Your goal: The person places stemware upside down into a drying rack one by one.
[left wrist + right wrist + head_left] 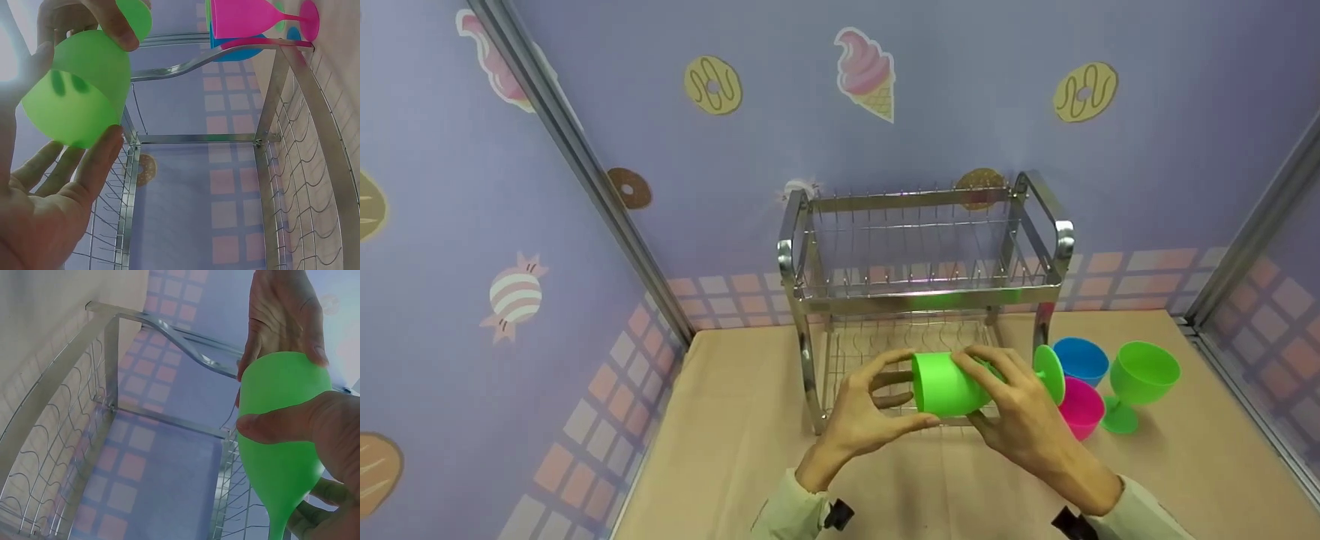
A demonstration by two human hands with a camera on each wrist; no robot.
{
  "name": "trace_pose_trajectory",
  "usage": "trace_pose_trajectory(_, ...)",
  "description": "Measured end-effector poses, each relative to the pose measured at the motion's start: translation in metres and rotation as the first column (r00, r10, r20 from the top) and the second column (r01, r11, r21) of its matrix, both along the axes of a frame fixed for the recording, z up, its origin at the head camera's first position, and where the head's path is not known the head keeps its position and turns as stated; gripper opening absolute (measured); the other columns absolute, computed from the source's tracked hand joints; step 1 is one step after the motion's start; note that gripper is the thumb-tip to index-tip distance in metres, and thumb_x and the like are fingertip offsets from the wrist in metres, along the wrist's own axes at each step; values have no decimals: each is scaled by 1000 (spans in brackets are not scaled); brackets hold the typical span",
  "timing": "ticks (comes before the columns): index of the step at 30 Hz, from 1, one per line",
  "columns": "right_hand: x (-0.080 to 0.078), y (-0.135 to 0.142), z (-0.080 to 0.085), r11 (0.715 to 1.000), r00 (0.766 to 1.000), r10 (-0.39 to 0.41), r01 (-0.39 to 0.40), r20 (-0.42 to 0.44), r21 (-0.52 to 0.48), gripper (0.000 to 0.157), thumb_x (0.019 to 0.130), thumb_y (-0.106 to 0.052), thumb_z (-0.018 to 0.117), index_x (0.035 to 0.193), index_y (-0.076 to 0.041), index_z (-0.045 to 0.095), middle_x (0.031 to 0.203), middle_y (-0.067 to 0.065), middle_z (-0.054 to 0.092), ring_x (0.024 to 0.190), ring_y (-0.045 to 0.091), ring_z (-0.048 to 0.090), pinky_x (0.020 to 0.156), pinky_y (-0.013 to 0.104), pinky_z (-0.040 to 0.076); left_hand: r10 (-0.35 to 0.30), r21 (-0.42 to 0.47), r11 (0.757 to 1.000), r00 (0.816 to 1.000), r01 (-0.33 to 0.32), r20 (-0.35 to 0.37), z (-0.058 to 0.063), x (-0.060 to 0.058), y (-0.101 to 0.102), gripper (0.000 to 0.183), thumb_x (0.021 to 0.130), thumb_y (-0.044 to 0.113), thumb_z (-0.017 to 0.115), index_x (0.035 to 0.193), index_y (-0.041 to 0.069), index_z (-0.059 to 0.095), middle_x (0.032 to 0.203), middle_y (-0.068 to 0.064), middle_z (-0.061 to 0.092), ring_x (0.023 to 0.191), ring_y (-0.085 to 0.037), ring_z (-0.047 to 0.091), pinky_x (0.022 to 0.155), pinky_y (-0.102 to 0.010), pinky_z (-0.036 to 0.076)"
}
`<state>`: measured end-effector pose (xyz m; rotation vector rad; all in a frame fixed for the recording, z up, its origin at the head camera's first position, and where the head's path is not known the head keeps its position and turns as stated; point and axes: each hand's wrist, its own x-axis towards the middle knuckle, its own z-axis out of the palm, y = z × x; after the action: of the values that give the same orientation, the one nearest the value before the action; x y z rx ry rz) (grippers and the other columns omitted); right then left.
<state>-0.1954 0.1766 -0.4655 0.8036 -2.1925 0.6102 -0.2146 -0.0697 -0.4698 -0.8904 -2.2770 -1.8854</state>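
A bright green plastic goblet (946, 386) lies on its side in the air in front of the rack, its mouth to the left and its round foot to the right. My right hand (1024, 409) grips the bowl near the stem, with the thumb across the bowl in the right wrist view. At the mouth end, my left hand (859, 409) holds the rim between thumb and fingertips. Seen from the left wrist, the inside of the goblet (70, 107) faces the left palm, and finger shadows show through its wall.
Behind the hands stands a two-tier metal dish rack (930, 301) with wire shelves. On the table (735, 420) to its right are a blue cup (1080, 358), a pink goblet (1081, 409) and another green goblet (1144, 373). Patterned walls (945, 135) enclose the back and sides.
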Motion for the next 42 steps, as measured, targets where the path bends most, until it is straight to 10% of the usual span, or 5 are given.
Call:
trace_pose_trajectory(10,9,5,2,1000,996,6,-8,-88,-27,94,55,6,103,141,-7,68,137,16,68,122,37,63,112,43,55,-9,24,1000,1000,9,-16,3,0,2,79,78,17,98,145,14,56,142,-14,59,120,-31,72,91,-36,66)
trace_pose_trajectory(15,14,11,-4,958,971,73,-132,-227,-254,45,91,-23,88,125,3,74,123,23,71,106,29,65,107,13,49,3,54,999,1000,-3,7,3,-2,1,79,79,18,97,142,11,51,142,-20,56,122,-35,70,90,-40,66)
trace_pose_trajectory(23,17,12,-29,721,970,220,-91,102,-687,63,71,16,90,129,9,66,121,19,71,109,18,71,93,17,60,-20,92,996,998,15,58,1,-2,6,78,80,19,94,137,7,41,147,-21,46,126,-37,66,94,-43,66)
trace_pose_trajectory(33,10,4,-27,259,633,743,25,216,-966,61,105,7,58,162,1,36,154,4,56,142,17,58,115,33,52,-63,111,992,996,56,67,-4,1,20,77,83,17,93,137,7,39,148,-21,43,127,-36,64,93,-39,66)
trace_pose_trajectory(42,7,1,-20,209,595,783,22,180,-978,51,106,5,59,154,-8,52,144,3,62,134,18,63,114,35,53,-68,95,994,996,62,59,-2,3,19,81,84,21,93,141,5,38,148,-20,44,129,-35,64,97,-38,64)
